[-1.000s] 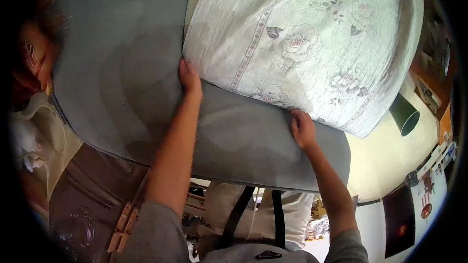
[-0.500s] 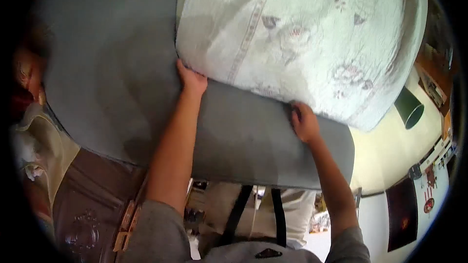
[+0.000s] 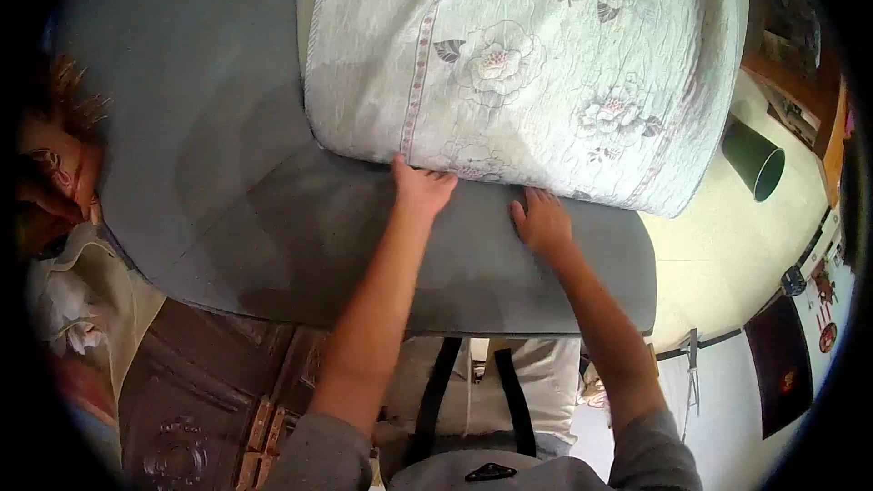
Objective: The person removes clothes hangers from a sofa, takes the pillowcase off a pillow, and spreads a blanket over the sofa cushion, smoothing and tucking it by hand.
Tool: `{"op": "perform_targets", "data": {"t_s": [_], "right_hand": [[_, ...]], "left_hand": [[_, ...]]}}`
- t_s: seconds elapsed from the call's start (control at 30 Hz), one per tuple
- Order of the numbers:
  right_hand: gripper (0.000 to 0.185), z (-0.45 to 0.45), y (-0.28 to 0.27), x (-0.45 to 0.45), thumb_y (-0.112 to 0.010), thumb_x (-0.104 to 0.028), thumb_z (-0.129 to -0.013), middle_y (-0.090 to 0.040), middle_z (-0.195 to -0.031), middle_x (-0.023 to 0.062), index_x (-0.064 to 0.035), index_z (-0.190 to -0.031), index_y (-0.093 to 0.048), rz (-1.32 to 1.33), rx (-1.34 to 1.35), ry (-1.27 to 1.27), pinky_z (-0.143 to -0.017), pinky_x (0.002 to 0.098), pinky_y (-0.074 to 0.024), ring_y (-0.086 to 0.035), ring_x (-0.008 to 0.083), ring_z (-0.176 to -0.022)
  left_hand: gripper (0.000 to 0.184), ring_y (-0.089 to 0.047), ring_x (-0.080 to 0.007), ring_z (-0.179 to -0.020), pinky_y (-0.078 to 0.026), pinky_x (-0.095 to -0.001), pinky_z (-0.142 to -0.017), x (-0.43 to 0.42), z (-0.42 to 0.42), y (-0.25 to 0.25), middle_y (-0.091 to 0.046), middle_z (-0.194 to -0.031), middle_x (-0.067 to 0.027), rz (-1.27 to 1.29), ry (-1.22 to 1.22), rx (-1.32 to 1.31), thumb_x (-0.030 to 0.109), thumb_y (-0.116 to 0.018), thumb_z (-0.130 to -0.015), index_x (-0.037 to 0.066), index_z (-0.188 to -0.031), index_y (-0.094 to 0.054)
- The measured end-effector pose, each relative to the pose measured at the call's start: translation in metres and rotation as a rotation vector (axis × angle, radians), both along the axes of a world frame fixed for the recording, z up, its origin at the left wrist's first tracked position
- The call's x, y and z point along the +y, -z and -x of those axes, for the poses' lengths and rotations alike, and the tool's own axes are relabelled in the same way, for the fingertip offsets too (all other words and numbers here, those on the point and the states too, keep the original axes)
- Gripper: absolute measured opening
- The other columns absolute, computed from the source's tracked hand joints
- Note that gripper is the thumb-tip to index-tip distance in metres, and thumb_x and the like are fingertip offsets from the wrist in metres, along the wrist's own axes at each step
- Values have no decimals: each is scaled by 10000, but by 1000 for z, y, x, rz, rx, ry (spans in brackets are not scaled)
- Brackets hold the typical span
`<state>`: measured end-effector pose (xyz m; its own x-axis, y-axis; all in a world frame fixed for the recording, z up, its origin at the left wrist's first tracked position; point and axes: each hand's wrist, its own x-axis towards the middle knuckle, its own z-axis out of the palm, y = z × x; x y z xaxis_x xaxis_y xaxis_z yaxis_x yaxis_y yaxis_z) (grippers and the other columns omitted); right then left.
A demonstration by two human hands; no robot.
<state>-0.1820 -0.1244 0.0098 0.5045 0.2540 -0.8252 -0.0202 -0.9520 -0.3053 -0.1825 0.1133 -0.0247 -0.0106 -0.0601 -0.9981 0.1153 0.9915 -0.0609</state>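
A pale quilted cover (image 3: 518,73) with printed flowers lies over the upper part of a dark grey padded surface (image 3: 245,218). At the cover's lower edge my left hand (image 3: 425,189) has its thumb up on the fabric and its fingers curled around the edge. Farther right along the same edge is my right hand (image 3: 544,220), its fingertips at or just under the fabric and its thumb apart from them. What lies beneath the cover's edge is hidden.
A dark green cylinder (image 3: 755,161) lies on a cream surface (image 3: 696,282) at the right. A carved dark wooden panel (image 3: 195,391) shows at the lower left, beside a draped beige cloth (image 3: 86,300). Orange-brown items sit at the far left.
My left hand has moved right from near the cover's left corner to farther along its lower edge. My right hand's fingers are more extended. The whole view has shifted somewhat.
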Motion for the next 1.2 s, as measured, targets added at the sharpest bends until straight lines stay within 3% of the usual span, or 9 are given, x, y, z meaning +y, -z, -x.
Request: {"op": "perform_targets", "data": {"t_s": [0.27,0.37,0.4,0.5,0.63,0.7,0.83,1.03,1.2], "right_hand": [[419,-11,36,-36,-473,-350,-909,-630,-1031,223,-37,-1176,-554,67,236,38,-895,461,-444,-580,379,-1013],[401,-30,-5,-30,-500,-340,-892,-626,-1036,233,-46,-1157,-566,68,207,6,-883,457,-452,-585,369,-1014],[377,-46,-25,-27,-526,-286,-886,-608,-1101,177,-59,-1186,-548,47,205,60,-902,426,-460,-571,343,-1050],[414,-60,-29,-32,-552,-213,-868,-556,-1204,170,-89,-1261,-508,-301,-400,229,-973,445,-413,-519,348,-1139],[583,-141,-1,-17,-531,-236,-892,-252,-1498,145,-152,-1430,-325,-137,-694,-56,-1107,575,-128,-217,314,-1396],[598,-171,30,-35,-469,-328,-929,-174,-1537,107,-180,-1466,-252,35,-792,-111,-1113,587,-59,-153,291,-1421],[582,-180,60,-65,-380,-385,-938,-172,-1543,74,-212,-1474,-238,52,-827,-124,-1124,554,31,-126,235,-1431],[597,-178,64,-71,-424,-358,-891,-218,-1526,89,-183,-1450,-306,38,-848,-160,-1123,549,20,-153,243,-1425],[614,-183,51,-62,-497,-257,-872,-207,-1525,123,-147,-1445,-305,-16,-784,-98,-1112,571,18,-158,295,-1421]], "left_hand": [[826,-165,-281,-1407,-130,-460,-1135,-56,16,52,-174,-1535,-86,-292,-8,-59,682,-331,-862,137,-1470,-206],[762,-177,-273,-1404,-143,-462,-1129,-51,14,24,-196,-1521,-115,-239,340,148,566,-456,-875,130,-1458,-229],[620,-197,-273,-1401,-154,-452,-1126,-47,-5,-20,-235,-1504,-140,-250,602,105,349,-519,-902,113,-1431,-298],[463,-237,-344,-1379,-201,-468,-1113,-39,-26,-44,-283,-1484,-162,-1237,1261,-370,233,-510,-920,79,-1349,-429],[471,-283,-358,-1353,-221,-468,-1108,20,-120,-5,-315,-1458,-183,-1885,1774,-612,116,-529,-901,54,-1353,-412],[488,-319,-351,-1327,-252,-460,-1097,64,-162,19,-350,-1426,-178,-1991,1595,-397,161,-543,-906,28,-1351,-396],[410,-486,-290,-1160,-405,-423,-966,139,-216,34,-470,-1286,-173,-1600,1395,200,188,-601,-887,10,-1241,-493],[117,-590,-236,-867,-489,-373,-747,208,-221,26,-607,-966,-140,-1759,1453,217,112,-639,-846,10,-902,-620],[193,-567,-283,-948,-463,-385,-819,170,-237,37,-573,-1043,-155,-1927,1411,427,-33,-532,-823,25,-990,-609]]}}
